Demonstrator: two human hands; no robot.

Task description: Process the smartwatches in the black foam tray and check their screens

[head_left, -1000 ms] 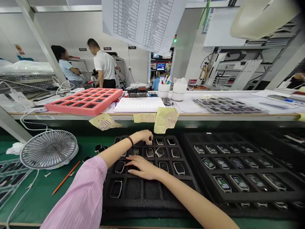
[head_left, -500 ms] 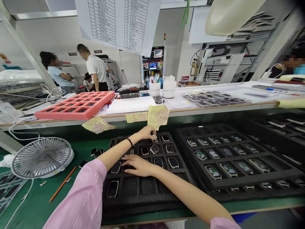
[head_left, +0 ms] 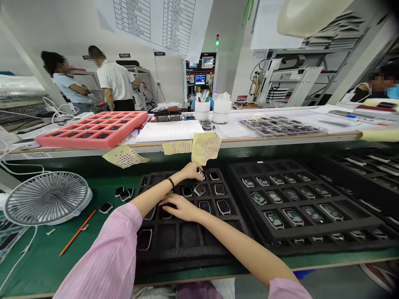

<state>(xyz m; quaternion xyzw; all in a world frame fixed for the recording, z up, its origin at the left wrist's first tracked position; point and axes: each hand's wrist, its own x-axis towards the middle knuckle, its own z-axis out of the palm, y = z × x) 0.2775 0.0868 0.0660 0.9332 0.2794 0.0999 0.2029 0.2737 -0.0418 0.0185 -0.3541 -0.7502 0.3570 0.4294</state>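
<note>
My left hand [head_left: 190, 170] reaches across to the back of a black foam tray [head_left: 190, 248], its fingers closed on a watch [head_left: 200, 173] tilted up from a compartment. Nearer to me, my right hand [head_left: 183, 207] lies palm down over the tray's middle. Its fingers are apart above a dark watch [head_left: 167, 211], and whether they touch it is unclear. Other watches sit in compartments around both hands, among them a large one [head_left: 223, 207] on the right and one [head_left: 145, 239] at the front left.
To the right stands another black tray [head_left: 318, 232] of watches. Left are a white fan [head_left: 51, 199], an orange stick [head_left: 77, 233] and several loose watches [head_left: 106, 207]. A shelf behind holds a red tray [head_left: 114, 141] and white cups [head_left: 202, 111]. People stand in the background.
The camera view has shifted slightly. My right hand's fingers have moved a little across the tray, and a watch now shows beneath them. My left hand stays on the watch at the back.
</note>
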